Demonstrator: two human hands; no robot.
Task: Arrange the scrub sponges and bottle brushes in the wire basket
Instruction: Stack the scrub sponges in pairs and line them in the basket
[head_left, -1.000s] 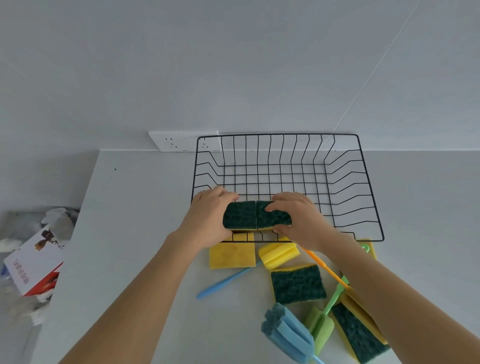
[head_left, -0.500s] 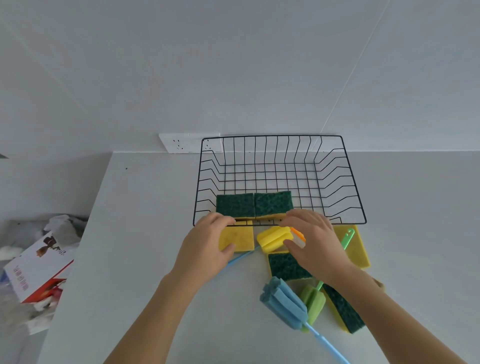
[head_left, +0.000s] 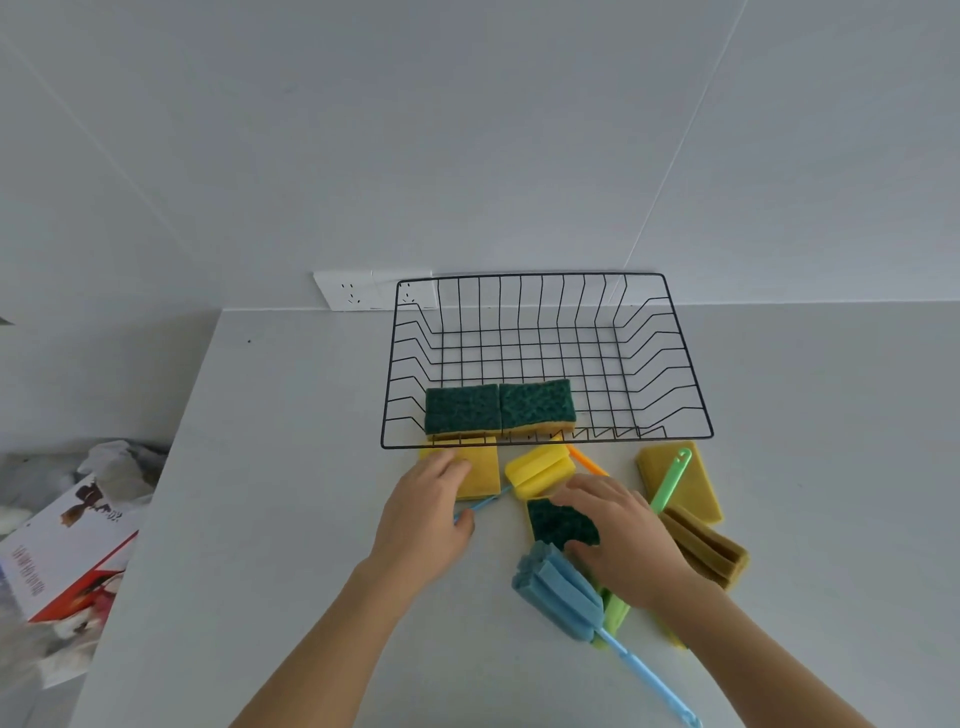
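The black wire basket (head_left: 693, 374) stands at the back of the white table. Two green-topped scrub sponges (head_left: 462, 408) (head_left: 537, 402) lie side by side in its front left part. My left hand (head_left: 426, 519) rests on a yellow sponge (head_left: 483, 470) just outside the basket, fingers on top and thumb at its near edge. My right hand (head_left: 623, 540) grips a green-topped sponge (head_left: 558, 522) lying flat on the table. Around them lie a yellow-headed brush (head_left: 540, 470), a blue brush (head_left: 558, 592), a green brush handle (head_left: 670, 480) and two more sponges (head_left: 693, 488) (head_left: 706, 548).
A wall socket (head_left: 358, 291) sits behind the basket's left corner. Past the table's left edge, lower down, lie a red and white box (head_left: 62, 551) and crumpled bags. A thin blue handle (head_left: 483, 504) runs under my left hand.
Both hands let go of the two sponges in the basket and drew back to the table. The left came down on the yellow sponge, the right on the green-topped one.
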